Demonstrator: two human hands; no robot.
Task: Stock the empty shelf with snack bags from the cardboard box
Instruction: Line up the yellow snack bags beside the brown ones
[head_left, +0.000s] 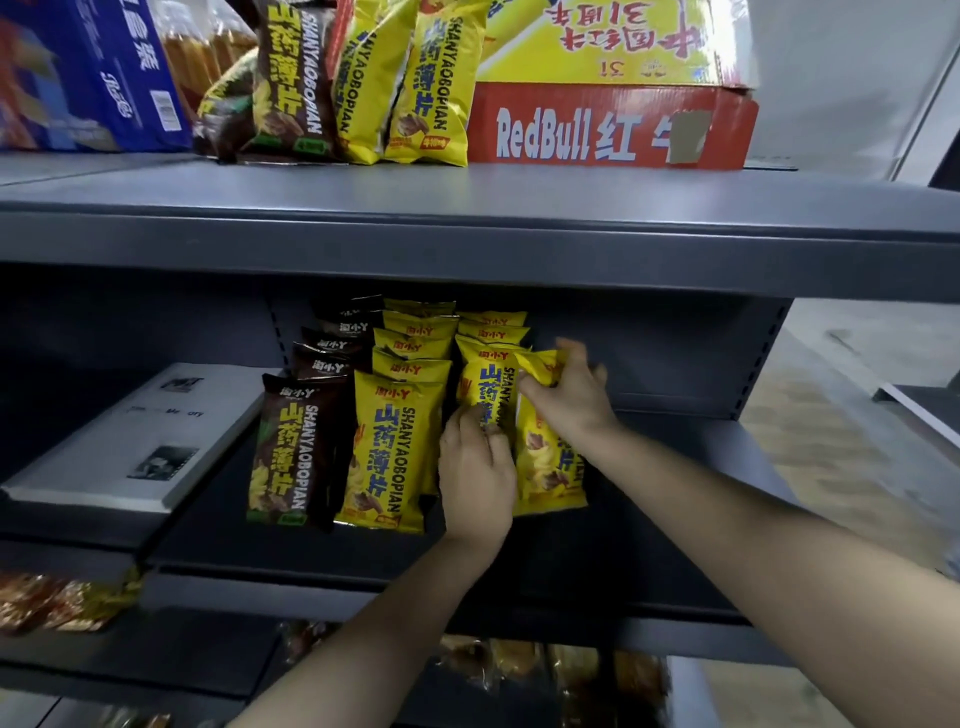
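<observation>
Head view: dark grey middle shelf (649, 545) of a metal rack, pale floor (841, 415) at right. My right hand (571, 400) pinches the top of a yellow snack bag (545, 467) standing upright beside two full rows. My left hand (475, 478) grips the rear yellow bag (483, 384) just behind it. A red cardboard box (613, 124) sits on the upper shelf (467, 208).

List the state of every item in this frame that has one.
Right hand: pinches top of front yellow foil snack bag, which stands upright.
Left hand: fingers curled on yellow bag behind.
Brown foil bag row: upright.
Middle yellow bag row: upright.
Grey flat book: lying flat.
Red cardboard box: flap up.
</observation>
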